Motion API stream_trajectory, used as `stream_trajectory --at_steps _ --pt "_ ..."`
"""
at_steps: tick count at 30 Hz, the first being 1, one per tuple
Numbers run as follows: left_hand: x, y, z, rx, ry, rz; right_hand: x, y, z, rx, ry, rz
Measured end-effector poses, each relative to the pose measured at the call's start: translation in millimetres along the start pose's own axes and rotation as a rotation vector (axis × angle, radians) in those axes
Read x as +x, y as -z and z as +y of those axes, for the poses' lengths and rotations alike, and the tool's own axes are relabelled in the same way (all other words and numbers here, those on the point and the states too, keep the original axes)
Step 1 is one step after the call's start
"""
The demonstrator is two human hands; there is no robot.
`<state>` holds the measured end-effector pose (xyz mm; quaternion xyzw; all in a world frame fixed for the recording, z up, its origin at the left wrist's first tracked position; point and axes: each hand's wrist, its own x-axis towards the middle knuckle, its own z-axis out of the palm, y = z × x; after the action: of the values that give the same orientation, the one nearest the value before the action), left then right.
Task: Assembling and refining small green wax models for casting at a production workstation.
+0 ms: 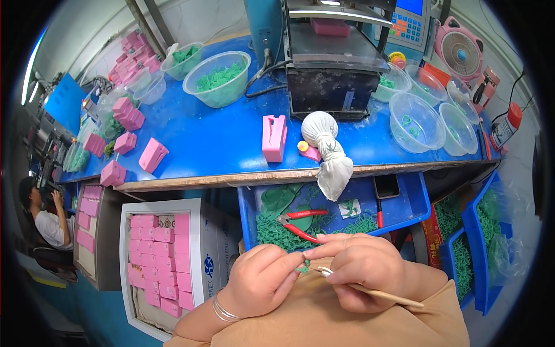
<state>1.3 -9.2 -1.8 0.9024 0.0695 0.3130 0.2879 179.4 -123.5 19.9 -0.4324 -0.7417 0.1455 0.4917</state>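
In front of my body, my left hand (257, 280) is closed, pinching a small green piece (304, 267) between thumb and forefinger. My right hand (364, 269) is wrapped round a thin tool with a wooden handle (393, 297). The tool's tip points at the green piece, and my right forefinger reaches over to touch my left fingertips. Just beyond the hands is a blue drawer (247, 222) holding many loose green pieces (277, 231). Red-handled pliers (306, 214) lie across them.
Pink blocks (153, 155) stand on the blue table (202, 144), and more fill a white box (203, 254) on my left. A tied white cloth bag (321, 130) hangs over the table edge. Behind it stands a black press (329, 87). Plastic bowls (217, 92) flank it. A person (52, 222) sits far left.
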Motion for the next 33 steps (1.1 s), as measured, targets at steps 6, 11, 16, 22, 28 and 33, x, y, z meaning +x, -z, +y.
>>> stream_trajectory --at_steps 6,11,16,22,28,33 --pt "0.7 1.1 1.0 0.031 -0.028 -0.002 0.8 -1.5 -1.0 -0.044 0.02 0.016" --pt "0.3 0.7 0.2 0.056 -0.054 0.005 0.2 -1.5 -1.6 -0.054 0.027 0.01" --pt "1.4 2.0 1.3 0.046 -0.062 0.007 -1.4 -3.2 0.2 -0.053 0.045 0.019" --pt "-1.2 1.2 -0.9 0.06 -0.074 0.007 -0.3 -4.6 1.6 -0.064 0.059 -0.01" --pt "-1.0 0.9 -1.6 0.129 -0.099 -0.003 -0.2 -4.9 0.2 -0.156 0.071 -0.013" --pt "-0.6 -0.5 -1.0 0.154 -0.109 0.015 -1.4 -4.8 0.9 -0.126 0.008 -0.024"
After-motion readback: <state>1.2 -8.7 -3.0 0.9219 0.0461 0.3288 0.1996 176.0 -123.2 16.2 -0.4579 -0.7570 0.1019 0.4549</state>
